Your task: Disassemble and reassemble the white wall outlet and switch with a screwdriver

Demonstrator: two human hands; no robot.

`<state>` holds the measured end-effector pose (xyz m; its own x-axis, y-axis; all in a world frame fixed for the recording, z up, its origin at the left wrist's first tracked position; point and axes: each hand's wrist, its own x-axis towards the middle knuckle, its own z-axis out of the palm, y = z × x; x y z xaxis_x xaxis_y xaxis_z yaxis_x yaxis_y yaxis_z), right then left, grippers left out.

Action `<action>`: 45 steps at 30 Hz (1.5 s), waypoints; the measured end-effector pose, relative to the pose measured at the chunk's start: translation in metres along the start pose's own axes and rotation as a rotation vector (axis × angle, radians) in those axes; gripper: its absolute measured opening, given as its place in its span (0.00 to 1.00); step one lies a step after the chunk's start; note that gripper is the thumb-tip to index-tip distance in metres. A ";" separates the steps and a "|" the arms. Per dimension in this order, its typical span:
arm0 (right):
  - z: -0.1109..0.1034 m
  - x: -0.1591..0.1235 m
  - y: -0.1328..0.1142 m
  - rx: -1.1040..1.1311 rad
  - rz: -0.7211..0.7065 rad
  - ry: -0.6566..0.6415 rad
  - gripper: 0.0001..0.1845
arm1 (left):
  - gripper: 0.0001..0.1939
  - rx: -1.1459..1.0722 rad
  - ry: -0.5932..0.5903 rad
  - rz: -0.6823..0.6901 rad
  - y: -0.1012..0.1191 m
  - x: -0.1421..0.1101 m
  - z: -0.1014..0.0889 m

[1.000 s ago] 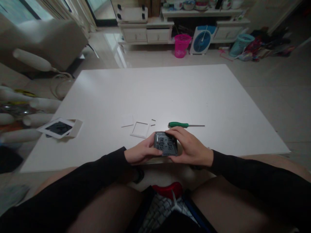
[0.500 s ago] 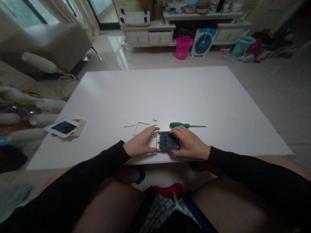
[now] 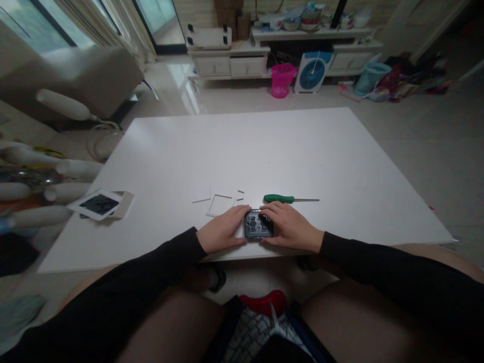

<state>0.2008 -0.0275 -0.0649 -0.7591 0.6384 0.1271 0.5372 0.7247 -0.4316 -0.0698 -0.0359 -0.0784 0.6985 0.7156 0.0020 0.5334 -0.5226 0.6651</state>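
Observation:
A dark, square wall socket [image 3: 259,229] lies near the front edge of the table, its slotted face up. My left hand [image 3: 226,229] grips its left side, thumb at the near edge and fingers at the far edge. From the right, my right hand [image 3: 289,227] holds the same socket, its fingers over the upper right corner and thumb at the near edge. Just beyond my right hand lies a screwdriver [image 3: 280,198] with a green handle. A thin white square frame [image 3: 220,196] and two small screws [image 3: 241,191] lie beyond my left hand.
The white table [image 3: 234,146] spans the view. Towards its left edge is a white-framed dark panel [image 3: 100,204] on a pale box. A clear-looking square piece [image 3: 201,200] lies left of the frame. Beyond the table stand a pink basket [image 3: 282,80] and a fan [image 3: 311,73].
The socket has shifted slightly left, and its pale left edge is now covered. My left hand has closed in against its side. The view has tilted up slightly.

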 end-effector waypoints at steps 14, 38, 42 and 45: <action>-0.006 -0.002 -0.005 -0.100 0.021 -0.039 0.37 | 0.42 -0.011 -0.032 -0.054 0.005 0.000 -0.004; -0.009 -0.002 -0.004 0.028 0.055 -0.052 0.37 | 0.43 -0.010 -0.038 -0.066 0.007 0.001 -0.002; -0.010 -0.003 -0.005 0.023 0.045 -0.052 0.38 | 0.43 -0.038 -0.019 -0.051 0.006 0.001 -0.002; -0.013 -0.002 -0.006 0.016 0.044 -0.066 0.39 | 0.43 -0.045 -0.024 -0.057 0.007 0.002 -0.002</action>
<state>0.2042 -0.0299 -0.0514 -0.7577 0.6508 0.0488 0.5652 0.6917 -0.4496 -0.0658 -0.0373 -0.0726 0.6793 0.7319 -0.0539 0.5508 -0.4599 0.6965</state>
